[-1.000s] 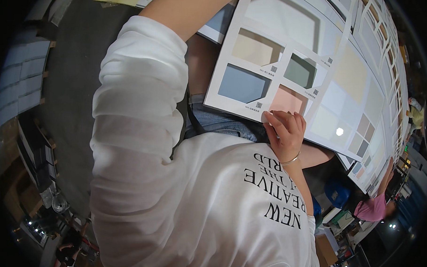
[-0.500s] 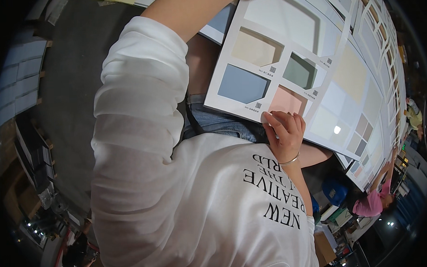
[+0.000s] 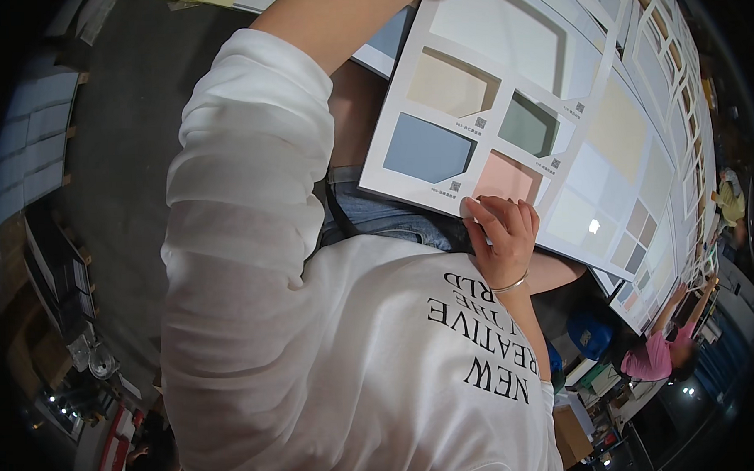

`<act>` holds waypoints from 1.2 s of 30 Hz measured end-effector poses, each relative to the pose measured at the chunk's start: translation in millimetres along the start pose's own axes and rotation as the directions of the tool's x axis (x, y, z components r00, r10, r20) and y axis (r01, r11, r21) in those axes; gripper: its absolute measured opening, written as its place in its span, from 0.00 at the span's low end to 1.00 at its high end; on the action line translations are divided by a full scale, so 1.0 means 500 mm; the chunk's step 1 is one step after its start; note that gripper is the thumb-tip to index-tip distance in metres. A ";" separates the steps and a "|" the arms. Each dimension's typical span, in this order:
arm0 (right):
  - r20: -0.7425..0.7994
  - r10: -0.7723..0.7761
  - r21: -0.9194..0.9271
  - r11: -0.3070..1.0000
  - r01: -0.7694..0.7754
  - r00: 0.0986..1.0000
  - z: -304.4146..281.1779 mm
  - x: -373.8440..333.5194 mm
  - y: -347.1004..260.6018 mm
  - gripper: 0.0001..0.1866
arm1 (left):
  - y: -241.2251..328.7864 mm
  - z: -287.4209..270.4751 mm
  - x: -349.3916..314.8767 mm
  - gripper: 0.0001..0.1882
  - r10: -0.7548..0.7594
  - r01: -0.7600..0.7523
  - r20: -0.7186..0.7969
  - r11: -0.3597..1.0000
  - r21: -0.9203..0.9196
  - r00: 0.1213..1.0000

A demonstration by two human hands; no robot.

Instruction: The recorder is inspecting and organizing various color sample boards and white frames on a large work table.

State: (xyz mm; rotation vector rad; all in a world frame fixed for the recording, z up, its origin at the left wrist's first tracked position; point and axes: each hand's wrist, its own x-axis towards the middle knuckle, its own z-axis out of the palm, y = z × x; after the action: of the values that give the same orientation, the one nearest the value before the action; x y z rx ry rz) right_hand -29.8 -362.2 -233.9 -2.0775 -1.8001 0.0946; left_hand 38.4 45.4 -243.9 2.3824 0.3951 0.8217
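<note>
A white colour sample board lies tilted over my lap, with cut-out windows showing beige, blue, green and pink swatches. At its near edge, below the pink swatch, my right hand is closed, thumb and fingers bent together on the border. A thin bracelet circles that wrist. My left forearm reaches up across the top of the picture in a rolled white sleeve. The left hand is beyond the upper edge, so its fingers are hidden.
More swatch boards lie under and right of the held one. White lattice frames line the far right. A co-worker in a pink top is beyond, near a blue rounded object and a cardboard box. Pale panels are stacked left.
My right hand and the board stay nearly in place. The co-worker in pink now has both arms stretched toward the boards. Another person at the lower left has shifted downward.
</note>
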 end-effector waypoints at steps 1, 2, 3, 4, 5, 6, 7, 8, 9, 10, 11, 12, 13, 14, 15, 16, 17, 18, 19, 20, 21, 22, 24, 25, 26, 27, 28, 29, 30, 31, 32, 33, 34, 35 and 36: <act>0.000 0.001 -0.001 1.000 -0.001 1.000 0.000 -0.001 0.000 0.19 | 0.001 0.000 0.000 0.16 -0.006 0.006 0.001 1.000 -0.012 1.000; 0.000 0.002 -0.002 1.000 -0.002 1.000 0.000 -0.001 0.000 0.19 | 0.002 0.001 0.000 0.16 -0.006 0.006 0.001 1.000 -0.013 1.000; 0.002 0.003 0.001 1.000 -0.003 1.000 0.000 -0.001 0.000 0.20 | 0.002 0.001 -0.001 0.16 -0.010 0.010 0.004 1.000 -0.007 1.000; 0.004 0.005 0.004 1.000 -0.005 1.000 -0.001 -0.001 0.000 0.20 | 0.004 -0.001 -0.002 0.16 -0.015 0.015 0.007 1.000 -0.002 1.000; 0.004 0.006 0.003 1.000 -0.006 1.000 -0.002 -0.001 -0.001 0.20 | 0.007 -0.002 -0.004 0.16 -0.015 0.015 0.008 1.000 -0.003 1.000; 0.021 0.023 0.010 1.000 -0.023 1.000 -0.004 -0.001 -0.003 0.20 | 0.010 -0.003 -0.006 0.16 -0.025 0.025 0.014 1.000 -0.008 1.000; 0.038 0.037 0.018 0.999 -0.038 0.999 -0.005 -0.001 -0.005 0.20 | 0.011 -0.005 -0.008 0.16 -0.035 0.036 0.019 0.999 -0.011 0.999; 0.039 0.037 0.019 0.999 -0.038 0.999 -0.006 0.000 -0.007 0.20 | 0.009 -0.005 -0.008 0.16 -0.037 0.037 0.019 0.999 -0.012 0.999; 0.048 0.031 0.014 0.999 -0.032 0.998 -0.006 0.001 -0.008 0.21 | 0.006 -0.005 -0.008 0.16 -0.027 0.027 0.027 1.000 0.004 0.999; 0.054 0.028 0.007 1.000 -0.028 0.998 -0.009 0.000 -0.009 0.21 | 0.008 -0.005 -0.005 0.16 -0.012 0.012 0.036 1.000 0.017 0.999; 0.052 0.031 0.004 1.000 -0.031 0.998 -0.009 0.000 -0.009 0.21 | 0.012 -0.006 -0.002 0.16 -0.009 0.008 0.037 1.000 0.015 0.999; 0.034 0.010 -0.027 1.000 -0.009 0.999 -0.008 -0.001 -0.008 0.20 | 0.016 -0.008 0.000 0.15 -0.008 0.007 0.038 1.000 0.021 0.999; 0.021 -0.012 -0.056 0.998 0.013 1.000 -0.005 -0.002 -0.005 0.20 | 0.016 -0.006 0.000 0.15 -0.011 0.010 0.040 1.000 0.026 0.999; 0.022 -0.010 -0.057 0.998 0.011 1.000 -0.003 -0.004 -0.004 0.20 | 0.013 -0.003 0.000 0.15 -0.011 0.010 0.041 1.000 0.024 0.999; 0.015 -0.012 -0.060 0.998 0.013 1.000 -0.001 -0.005 -0.004 0.19 | 0.008 0.001 0.001 0.15 0.001 -0.001 0.031 1.000 0.011 1.000; 0.008 -0.016 -0.063 0.998 0.016 1.000 0.001 -0.006 -0.003 0.19 | 0.003 0.004 0.002 0.15 0.013 -0.013 0.020 1.000 0.000 1.000; 0.008 -0.014 -0.063 0.998 0.015 1.000 0.001 -0.006 -0.003 0.19 | 0.000 0.007 0.003 0.15 0.013 -0.013 0.021 1.000 -0.001 1.000; 0.011 -0.014 -0.066 0.998 0.015 1.000 0.002 -0.007 -0.003 0.19 | -0.002 0.009 0.004 0.16 0.017 -0.017 0.020 1.000 -0.002 1.000; 0.014 -0.014 -0.071 0.997 0.015 1.000 0.002 -0.007 -0.003 0.19 | -0.004 0.012 0.005 0.16 0.021 -0.021 0.019 1.000 -0.004 1.000; 0.014 -0.013 -0.071 0.997 0.014 1.000 0.003 -0.008 -0.002 0.19 | -0.006 0.014 0.006 0.16 0.022 -0.022 0.020 1.000 -0.004 1.000; 0.014 -0.015 -0.074 0.997 0.016 1.000 0.003 -0.008 -0.002 0.19 | -0.008 0.017 0.006 0.16 0.024 -0.024 0.018 1.000 -0.001 1.000; 0.014 -0.016 -0.077 0.997 0.017 1.000 0.003 -0.008 -0.002 0.19 | -0.008 0.019 0.006 0.16 0.027 -0.027 0.017 1.000 0.003 0.999; 0.012 -0.015 -0.078 0.997 0.016 1.000 0.004 -0.009 -0.002 0.19 | -0.008 0.020 0.005 0.16 0.024 -0.024 0.018 1.000 0.009 1.000; 0.009 -0.015 -0.078 0.997 0.015 1.000 0.004 -0.009 -0.002 0.19 | -0.007 0.020 0.004 0.16 0.020 -0.021 0.019 1.000 0.017 1.000; 0.009 -0.015 -0.077 0.997 0.016 1.000 0.004 -0.009 -0.002 0.19 | -0.007 0.019 0.003 0.16 0.019 -0.020 0.019 1.000 0.018 1.000; 0.010 -0.015 -0.077 0.997 0.016 1.000 0.004 -0.009 -0.003 0.19 | -0.007 0.019 0.000 0.16 0.013 -0.013 0.018 1.000 0.009 1.000; 0.012 -0.015 -0.076 0.997 0.016 1.000 0.003 -0.008 -0.003 0.19 | -0.007 0.018 -0.002 0.16 0.007 -0.007 0.017 1.000 0.001 1.000; 0.012 -0.017 -0.074 0.997 0.018 1.000 0.003 -0.008 -0.003 0.19 | -0.007 0.018 -0.003 0.16 0.006 -0.006 0.017 1.000 0.003 1.000; 0.012 -0.015 -0.073 0.997 0.016 1.000 0.003 -0.008 -0.002 0.18 | -0.006 0.019 -0.004 0.16 -0.016 0.017 0.031 1.000 -0.018 0.999; 0.013 -0.012 -0.074 0.997 0.013 1.000 0.003 -0.009 -0.001 0.18 | 0.002 0.015 -0.006 0.16 -0.036 0.038 0.046 0.998 -0.040 0.998; 0.013 -0.012 -0.075 0.997 0.013 1.000 0.002 -0.008 -0.001 0.18 | 0.010 0.010 -0.008 0.16 -0.036 0.038 0.046 0.998 -0.041 0.998; 0.018 -0.006 -0.078 0.997 0.008 1.000 0.001 -0.008 0.000 0.18 | 0.020 0.006 -0.011 0.16 -0.064 0.066 0.069 0.997 -0.032 0.996; 0.023 -0.006 -0.079 0.997 0.008 1.000 0.000 -0.008 0.000 0.18 | 0.030 -0.004 -0.016 0.16 -0.094 0.096 0.089 0.995 -0.019 0.992; 0.023 -0.009 -0.080 0.997 0.011 1.000 -0.001 -0.008 0.000 0.18 | 0.033 -0.008 -0.019 0.16 -0.095 0.096 0.086 0.995 -0.017 0.992; 0.034 0.003 -0.069 0.998 -0.001 0.999 -0.002 -0.008 -0.001 0.18 | 0.036 -0.010 -0.020 0.16 -0.110 0.111 0.102 0.994 -0.005 0.989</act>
State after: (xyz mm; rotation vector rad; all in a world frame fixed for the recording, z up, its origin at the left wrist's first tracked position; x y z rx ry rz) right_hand -30.8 -366.3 -233.4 -2.1370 -1.8463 0.0703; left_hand 29.1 29.2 -234.3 2.3574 0.4758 0.6481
